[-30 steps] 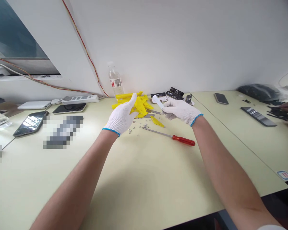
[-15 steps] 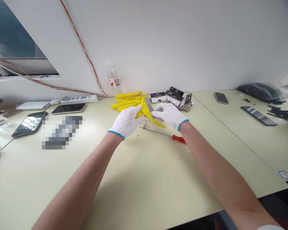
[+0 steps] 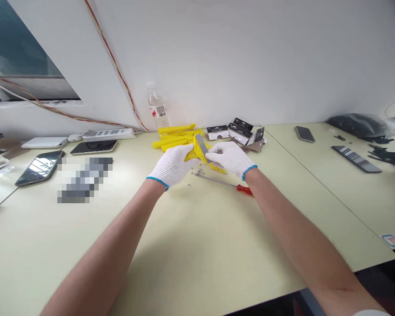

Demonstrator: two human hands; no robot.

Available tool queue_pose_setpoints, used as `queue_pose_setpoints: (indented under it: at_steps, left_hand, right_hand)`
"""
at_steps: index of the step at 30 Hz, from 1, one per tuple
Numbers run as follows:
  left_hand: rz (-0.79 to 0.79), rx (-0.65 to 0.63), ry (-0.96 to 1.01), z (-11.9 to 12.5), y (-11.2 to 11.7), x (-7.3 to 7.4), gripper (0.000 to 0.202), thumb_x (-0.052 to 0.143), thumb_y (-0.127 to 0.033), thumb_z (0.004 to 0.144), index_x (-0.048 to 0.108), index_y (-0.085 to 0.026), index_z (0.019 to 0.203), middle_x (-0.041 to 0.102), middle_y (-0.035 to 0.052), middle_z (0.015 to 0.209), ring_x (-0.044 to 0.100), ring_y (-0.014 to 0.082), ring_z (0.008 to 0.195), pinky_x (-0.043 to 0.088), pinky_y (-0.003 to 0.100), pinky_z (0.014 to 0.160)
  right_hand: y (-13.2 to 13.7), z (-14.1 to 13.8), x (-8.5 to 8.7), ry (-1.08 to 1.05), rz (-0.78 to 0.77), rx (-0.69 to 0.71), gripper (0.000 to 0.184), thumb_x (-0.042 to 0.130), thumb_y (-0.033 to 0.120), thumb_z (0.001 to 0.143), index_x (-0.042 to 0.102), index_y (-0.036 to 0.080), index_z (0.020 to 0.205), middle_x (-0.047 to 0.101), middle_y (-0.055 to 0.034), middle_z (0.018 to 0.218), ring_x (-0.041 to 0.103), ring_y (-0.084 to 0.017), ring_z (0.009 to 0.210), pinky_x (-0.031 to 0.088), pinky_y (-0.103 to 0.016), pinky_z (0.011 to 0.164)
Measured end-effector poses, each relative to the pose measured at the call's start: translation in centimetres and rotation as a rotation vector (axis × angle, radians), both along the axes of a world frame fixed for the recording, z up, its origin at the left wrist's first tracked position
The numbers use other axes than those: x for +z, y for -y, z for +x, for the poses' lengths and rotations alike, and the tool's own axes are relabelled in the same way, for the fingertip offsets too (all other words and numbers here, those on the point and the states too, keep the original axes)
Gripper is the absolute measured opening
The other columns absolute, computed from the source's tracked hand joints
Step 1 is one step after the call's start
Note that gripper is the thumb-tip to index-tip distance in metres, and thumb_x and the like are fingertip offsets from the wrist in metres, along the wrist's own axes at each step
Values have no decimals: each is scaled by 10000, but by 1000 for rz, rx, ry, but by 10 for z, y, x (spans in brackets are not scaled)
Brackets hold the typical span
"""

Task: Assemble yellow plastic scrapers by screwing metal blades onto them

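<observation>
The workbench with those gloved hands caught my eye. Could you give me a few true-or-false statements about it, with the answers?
1. The left hand and right hand wear white knit gloves with blue cuffs. True.
2. The left hand grips a screwdriver. False: the red-handled screwdriver lies on the table.
3. The hands hold a yellow plastic piece with a grey metal blade. True.
4. The plastic bottle lies on its side. False: it stands upright by the wall.

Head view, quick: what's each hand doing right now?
Left hand: closed, holding the yellow plastic blade holder.
Right hand: closed, gripping the same holder from the other side.
</observation>
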State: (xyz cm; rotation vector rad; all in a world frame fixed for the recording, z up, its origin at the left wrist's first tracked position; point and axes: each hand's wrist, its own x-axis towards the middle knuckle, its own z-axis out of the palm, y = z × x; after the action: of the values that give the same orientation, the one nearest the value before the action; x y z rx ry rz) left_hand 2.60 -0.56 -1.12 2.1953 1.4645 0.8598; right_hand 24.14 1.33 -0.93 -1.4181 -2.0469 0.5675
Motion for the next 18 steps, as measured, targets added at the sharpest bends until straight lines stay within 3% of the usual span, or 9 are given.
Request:
queue_pose_setpoints:
  at_steps: [5,12,15,18]
  left_hand:
    - [62,-23,-133,0,-3,-1,327,610,-485,929,609,-160,893,681,43,843,553,190,888,459,292,829]
    - [77,-14,-112,2,1,4,386,506,-512,940,636,-174,807,650,31,763,610,196,913,451,307,725]
    - [92,-14,-79,4,3,6,386,509,-514,918,639,-179,776,637,19,730,632,204,932,443,314,676]
    - [103,-17,-65,5,4,6,368,546,-515,883,640,-182,759,649,18,730,648,223,932,443,335,663]
  right_hand:
    - [-3,-3,-4,-38,3,-11,762,225,443,1040,534,77,448,657,-66,807,672,-17,925,313,-17,575]
    - [-5,-1,-9,-66,-68,-10,755,192,442,1048,493,80,457,676,-103,873,683,-26,926,342,26,610]
    - [-8,0,-12,-50,-125,35,751,226,474,1043,460,72,454,683,-107,925,674,1,846,333,24,601]
    - [-10,-1,-17,-69,-169,70,738,228,495,1042,517,65,516,688,-99,934,641,39,738,334,16,594]
